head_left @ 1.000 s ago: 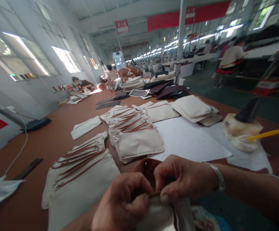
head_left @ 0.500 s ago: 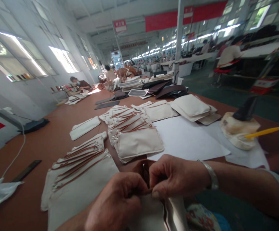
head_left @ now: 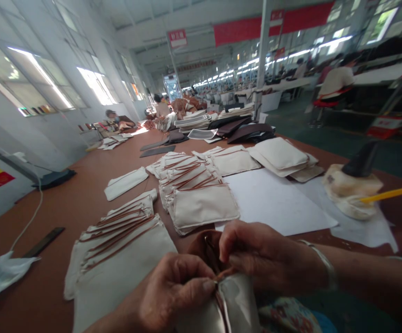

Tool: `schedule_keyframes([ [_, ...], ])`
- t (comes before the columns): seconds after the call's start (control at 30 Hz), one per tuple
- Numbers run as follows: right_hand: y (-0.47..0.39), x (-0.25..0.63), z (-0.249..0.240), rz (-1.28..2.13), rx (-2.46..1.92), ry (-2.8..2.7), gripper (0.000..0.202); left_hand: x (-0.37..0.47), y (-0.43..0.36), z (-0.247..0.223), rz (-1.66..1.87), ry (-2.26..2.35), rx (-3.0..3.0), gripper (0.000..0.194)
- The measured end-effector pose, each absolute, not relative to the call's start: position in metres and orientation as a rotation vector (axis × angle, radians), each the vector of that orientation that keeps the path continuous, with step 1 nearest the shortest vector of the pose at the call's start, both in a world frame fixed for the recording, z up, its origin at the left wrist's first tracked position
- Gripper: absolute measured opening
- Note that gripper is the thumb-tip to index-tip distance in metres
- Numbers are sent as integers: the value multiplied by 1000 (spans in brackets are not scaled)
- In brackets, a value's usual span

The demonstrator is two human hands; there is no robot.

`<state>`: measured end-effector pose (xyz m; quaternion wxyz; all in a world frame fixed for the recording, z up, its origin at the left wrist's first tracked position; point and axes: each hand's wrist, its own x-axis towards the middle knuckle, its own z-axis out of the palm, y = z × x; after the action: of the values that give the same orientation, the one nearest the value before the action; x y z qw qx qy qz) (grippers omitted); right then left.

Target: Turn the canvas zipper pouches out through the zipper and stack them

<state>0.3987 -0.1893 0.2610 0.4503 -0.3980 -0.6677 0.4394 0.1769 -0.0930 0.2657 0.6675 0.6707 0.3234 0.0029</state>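
A cream leather pouch (head_left: 240, 296) with a brown lining (head_left: 202, 243) sits low in front of me, at the table's near edge. My left hand (head_left: 176, 289) pinches its top edge between thumb and forefinger. On the other side, my right hand (head_left: 273, 256), with a bracelet at the wrist, is closed on the brown edge strip; the fingertips partly hide it. Left of my hands lies a fanned stack of cream panels (head_left: 124, 268) with brown strips. Another such stack (head_left: 204, 206) is just beyond my hands.
White paper (head_left: 280, 203) lies ahead to the right, beside a stained pot (head_left: 349, 187) with a black cone-shaped top and a yellow stick (head_left: 391, 194). Cream pieces (head_left: 279, 155) and dark panels (head_left: 249, 132) are piled farther back. A dark flat bar (head_left: 44, 241) rests at left.
My right hand has shifted right, its fingers now higher over the pouch's edge. More of the cream side and the brown-edged opening shows between my hands. The view has swung slightly left.
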Motion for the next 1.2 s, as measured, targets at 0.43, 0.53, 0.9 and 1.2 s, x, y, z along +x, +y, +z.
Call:
schedule_keyframes([
  [0.43,-199,396,271,209,-1012,-2292,26,194,-103,273,70,917,1560,28],
  [0.53,-200,394,277,244,-1061,-2362,30,197,-104,276,95,914,1642,22],
  [0.9,-200,390,255,-134,-831,-2258,25,185,-101,272,111,829,1708,24],
  [1.2,-186,395,290,1156,-832,-1872,43,188,-106,295,24,745,1872,22],
])
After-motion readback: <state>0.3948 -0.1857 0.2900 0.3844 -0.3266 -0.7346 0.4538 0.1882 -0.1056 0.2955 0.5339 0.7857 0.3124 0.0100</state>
